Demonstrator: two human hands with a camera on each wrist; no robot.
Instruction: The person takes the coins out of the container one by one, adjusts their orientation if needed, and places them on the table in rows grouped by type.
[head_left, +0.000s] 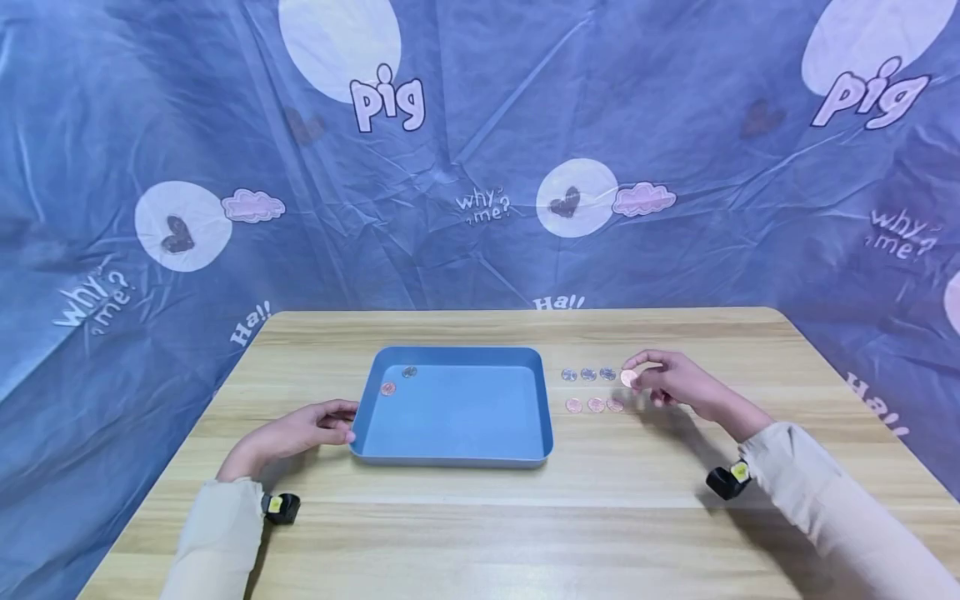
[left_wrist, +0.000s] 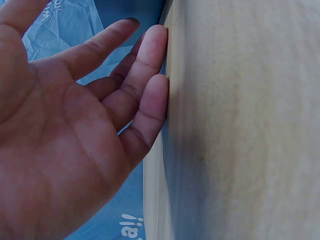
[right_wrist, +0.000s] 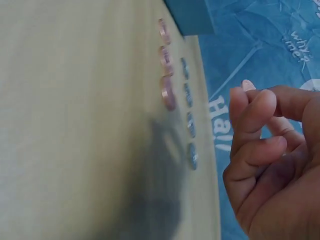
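My right hand [head_left: 678,383] pinches a copper-coloured coin [head_left: 628,378] between thumb and fingertips, above the table; the coin's edge [right_wrist: 248,85] shows past the fingers in the right wrist view. Below it lie a row of silver coins [head_left: 588,375] and a row of three copper coins [head_left: 596,405]. The right wrist view shows several silver coins [right_wrist: 191,125], one of them hidden from the head view. My left hand [head_left: 307,429] rests at the left side of a blue tray [head_left: 450,462], fingers relaxed and touching the table [left_wrist: 240,125]. Inside the tray are one copper coin [head_left: 387,388] and one silver coin [head_left: 409,372].
The wooden table [head_left: 465,542] runs back to a blue printed cloth [head_left: 480,150] hanging behind it and at both sides. The tray's right wall [head_left: 547,408] stands just left of the coin rows. Each wrist carries a small black camera [head_left: 726,482].
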